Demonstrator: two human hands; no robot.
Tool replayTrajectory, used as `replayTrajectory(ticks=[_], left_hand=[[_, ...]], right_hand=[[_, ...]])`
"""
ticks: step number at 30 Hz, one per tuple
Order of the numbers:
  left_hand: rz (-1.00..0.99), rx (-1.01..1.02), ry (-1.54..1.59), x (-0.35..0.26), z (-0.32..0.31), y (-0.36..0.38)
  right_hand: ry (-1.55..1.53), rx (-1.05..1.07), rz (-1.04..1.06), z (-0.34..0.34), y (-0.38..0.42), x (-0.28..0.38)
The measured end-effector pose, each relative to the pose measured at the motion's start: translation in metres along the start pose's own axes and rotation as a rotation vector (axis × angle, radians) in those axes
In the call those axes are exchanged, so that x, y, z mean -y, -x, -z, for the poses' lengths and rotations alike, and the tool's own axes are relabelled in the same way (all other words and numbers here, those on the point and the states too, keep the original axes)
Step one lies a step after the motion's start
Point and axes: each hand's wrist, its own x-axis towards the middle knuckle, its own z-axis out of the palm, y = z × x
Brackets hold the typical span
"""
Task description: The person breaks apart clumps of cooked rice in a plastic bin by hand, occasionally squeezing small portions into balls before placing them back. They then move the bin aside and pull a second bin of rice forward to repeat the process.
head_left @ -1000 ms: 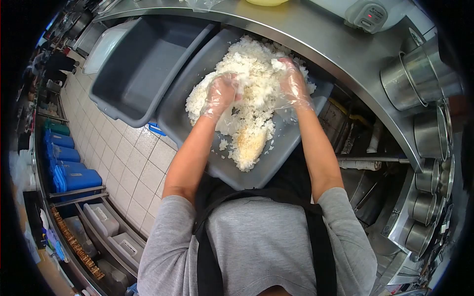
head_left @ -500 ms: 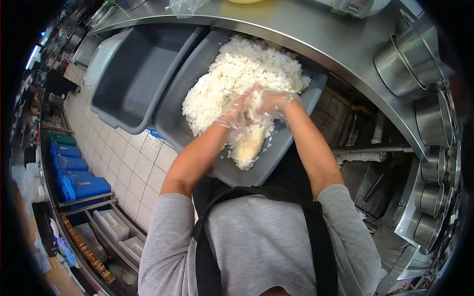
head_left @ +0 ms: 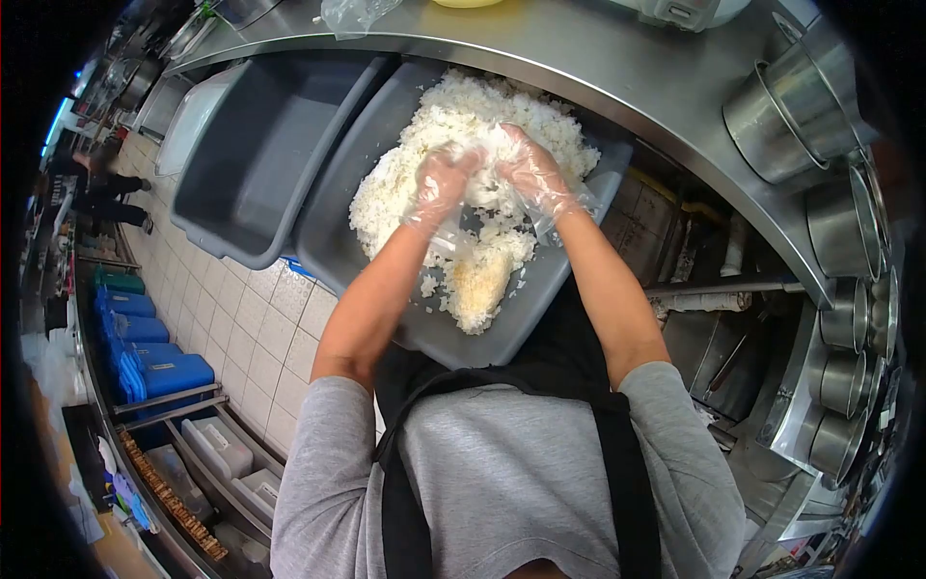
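Note:
Both hands wear clear, loose plastic gloves and are in a heap of cooked white rice (head_left: 531, 108) inside a grey plastic tub (head_left: 338, 217). My left hand (head_left: 446, 185) is curled around rice on the near left of the heap. Opposite it, my right hand (head_left: 532, 174) has its fingers bent into the rice, with loose grains between the two hands. Some fingertips are hidden in the rice. Nearer my body, a separate yellowish, packed clump of rice (head_left: 479, 282) lies on the tub's bottom, with loose grains around it.
A second grey tub (head_left: 256, 159) stands to the left. Along the far side runs a steel counter (head_left: 579, 48) with a plastic bag (head_left: 355, 14) on it. Steel pots (head_left: 776, 121) line the right. Blue bins (head_left: 164, 372) and a person (head_left: 96, 188) are at left.
My hands have moved apart and slightly away from my body, exposing the tub bottom between the heap and the yellowish clump. The person at far left has come more into view.

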Motion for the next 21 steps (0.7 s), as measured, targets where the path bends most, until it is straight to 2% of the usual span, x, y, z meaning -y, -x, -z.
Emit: replayTrajectory(ticks=[1,3,5,7,8,9,11,12,13,15,16,17,19,21], left_hand=[[-0.001,0.006,-0.002,0.0,0.001,-0.004],[-0.164,-0.146,-0.304,0.003,0.008,-0.023],[-0.199,-0.088,-0.414,0.005,0.013,-0.041],[-0.262,0.025,-0.633,-0.001,0.017,-0.046],[-0.386,0.225,-0.915,-0.004,0.02,-0.049],[-0.383,0.227,-0.915,0.011,0.009,-0.046],[-0.403,-0.11,-0.83,0.051,-0.024,-0.034],[-0.448,0.166,-1.091,0.027,-0.014,-0.018],[-0.449,0.167,-1.092,0.028,-0.014,-0.016],[-0.244,0.376,-0.835,0.032,-0.013,-0.015],[-0.193,0.46,-0.92,0.009,-0.003,-0.006],[-0.191,0.459,-0.92,0.016,0.001,-0.01],[-0.245,0.323,-0.663,0.016,0.012,-0.021],[-0.23,0.305,-0.662,0.007,0.017,-0.031]], right_hand=[[-0.001,-0.005,-0.004,0.007,0.004,0.018],[0.399,-0.11,-0.167,0.015,0.01,0.048],[0.452,-0.158,-0.132,0.013,-0.013,-0.003],[-0.343,-0.2,-0.039,0.01,-0.022,0.001],[-0.391,-0.251,-0.199,0.02,-0.014,0.0],[-0.392,-0.25,-0.202,0.02,-0.007,0.021],[-0.665,-0.341,-0.424,0.02,0.0,0.039],[-0.801,-0.168,-0.057,0.018,-0.017,-0.048],[-0.802,-0.169,-0.057,0.022,-0.015,-0.035],[-0.508,-0.151,-0.408,0.036,-0.009,0.008],[-0.509,-0.151,-0.412,0.035,-0.011,-0.01],[-0.494,-0.173,-0.335,0.034,-0.018,-0.033],[-0.482,-0.197,-0.253,0.033,-0.019,-0.028],[-0.972,-0.304,-0.098,0.032,-0.007,-0.024]])
